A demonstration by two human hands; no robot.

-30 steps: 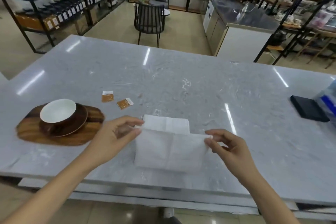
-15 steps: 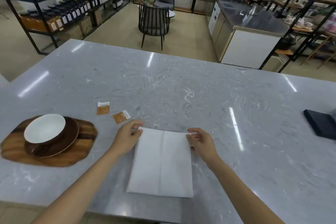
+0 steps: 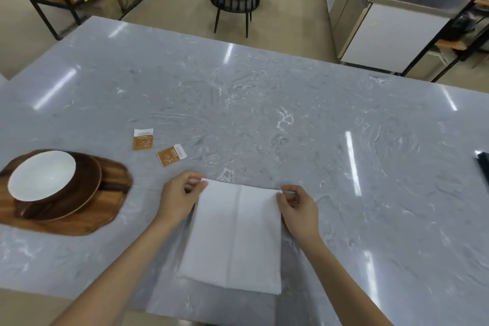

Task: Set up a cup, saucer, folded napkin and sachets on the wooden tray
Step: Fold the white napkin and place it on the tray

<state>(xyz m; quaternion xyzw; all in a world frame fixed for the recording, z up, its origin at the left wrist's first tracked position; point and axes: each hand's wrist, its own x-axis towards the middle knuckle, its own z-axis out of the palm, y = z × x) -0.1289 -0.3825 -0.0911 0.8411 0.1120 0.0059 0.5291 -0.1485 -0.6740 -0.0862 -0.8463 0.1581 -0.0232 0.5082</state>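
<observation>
- The wooden tray (image 3: 111, 209) lies at the left edge of the grey marble worktop (image 3: 264, 103); part of it is cut by the picture edge.
- A dark brown saucer (image 3: 84, 193) sits on the tray, and a white cup (image 3: 42, 174), wide like a bowl, rests on the saucer, toward its left side.
- Two orange and white sachets lie flat on the worktop, to the right of the tray and apart from it: the first sachet (image 3: 143, 139) is farther from the near edge, the second sachet (image 3: 172, 155) is a little nearer and turned at an angle.
- The left hand (image 3: 180, 197) pinches the far left corner of the white napkin (image 3: 235, 235) between thumb and fingers.
- The napkin is spread flat on the worktop close to the near edge, near the middle of it, with one crease line running down its length. It is not on the tray.
- The right hand (image 3: 297, 208) pinches the far right corner of the napkin, the fingers curled around it.
- A dark flat object (image 3: 483, 167) lies at the right edge of the worktop, only partly visible.
</observation>
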